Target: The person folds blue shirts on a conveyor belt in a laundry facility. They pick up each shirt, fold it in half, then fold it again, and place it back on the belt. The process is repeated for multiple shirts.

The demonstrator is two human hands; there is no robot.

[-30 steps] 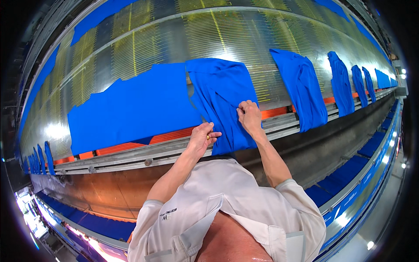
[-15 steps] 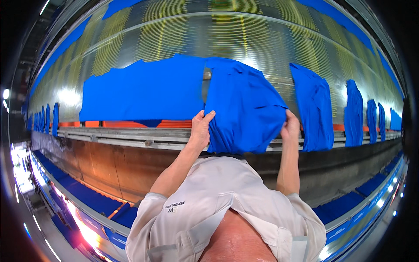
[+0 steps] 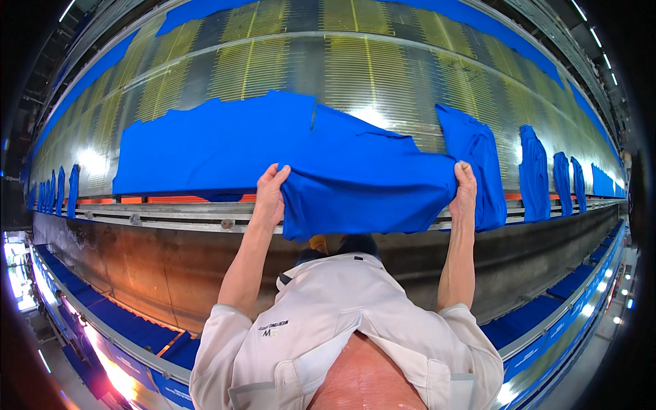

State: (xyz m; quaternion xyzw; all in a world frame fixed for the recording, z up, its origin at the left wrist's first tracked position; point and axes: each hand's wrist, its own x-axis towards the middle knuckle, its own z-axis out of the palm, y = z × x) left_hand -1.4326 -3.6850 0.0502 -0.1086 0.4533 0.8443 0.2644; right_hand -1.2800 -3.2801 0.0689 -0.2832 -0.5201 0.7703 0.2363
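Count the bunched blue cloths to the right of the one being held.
4: the nearest cloth beside the right hand, a second cloth farther right, then a third cloth and a fourth cloth beyond. More may be hidden.

At the near edge of the table (image 3: 290,68), the left hand (image 3: 270,195) is pinching the left part of a blue cloth (image 3: 372,171) while the right hand (image 3: 465,186) is gripping its right end, and the fabric is sagging over that edge in folds. A flat cloth (image 3: 198,150) is lying leftward along the same edge, meeting the held piece. Just beyond the right hand, a bunched cloth (image 3: 486,164) is draping over the near edge; 3 narrower pieces (image 3: 535,176) are hanging farther toward the right end. Blue lengths (image 3: 195,12) are lining the far edge.
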